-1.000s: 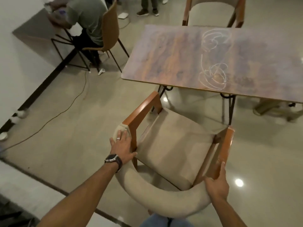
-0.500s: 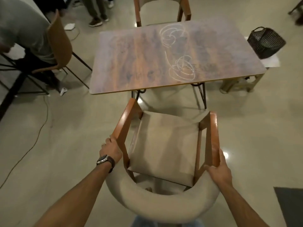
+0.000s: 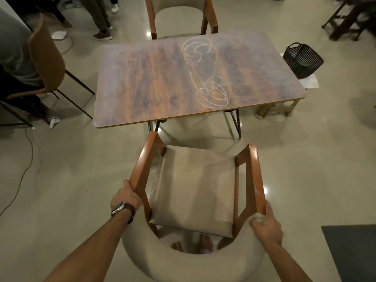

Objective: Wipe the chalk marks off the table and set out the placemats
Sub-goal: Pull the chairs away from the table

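Preparatory step, judged: armchair (image 3: pixel 195 186) gripped at both sides, left hand (image 3: pixel 125 197) clamped on the left armrest, right hand (image 3: pixel 265 225) on the backrest end below the right armrest. Table (image 3: pixel 154 94) beyond the armchair, chalk marks (image 3: pixel 205 76) unwiped on it; no placemats or cloth visible. Next: armchair set clear, wiping cloth fetched. Versus half a second earlier: armchair squarer to the table, basket (image 3: pixel 302 60) right of the table more fully in view.

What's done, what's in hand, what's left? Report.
Done: nothing; the chalk marks still cover the table. In hand: left hand and right hand grip the chair short of the table. Left: all the wiping and the placemats; none are in view.
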